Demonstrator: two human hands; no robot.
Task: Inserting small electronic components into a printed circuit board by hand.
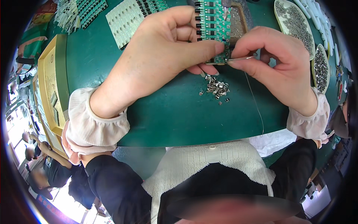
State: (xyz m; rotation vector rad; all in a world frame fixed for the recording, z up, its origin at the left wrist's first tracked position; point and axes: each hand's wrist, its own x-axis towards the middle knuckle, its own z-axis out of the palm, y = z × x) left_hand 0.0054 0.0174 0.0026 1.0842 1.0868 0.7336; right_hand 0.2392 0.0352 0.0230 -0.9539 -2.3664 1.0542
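Observation:
A green circuit board panel [212,24], with rows of small black parts, is gripped by my left hand [160,52], the thumb lying across its front. My right hand [276,63] pinches a thin silvery wire [255,97] between thumb and forefinger, right at the panel's lower right corner. The wire loops over those fingers and hangs down toward the table's near edge. Just below the panel lies a loose pile of small shiny metal pieces [217,87]. A grey metal tip [226,11] points down over the panel's upper right part; the rest of it is cut off.
More circuit board panels [125,20] lie at the far left of the green table [179,123]. A yellow box [54,82] stands at the left edge. At the right are two trays [312,52] [315,74] of small metal parts, with white tubes [324,22] beyond. People sit at lower left.

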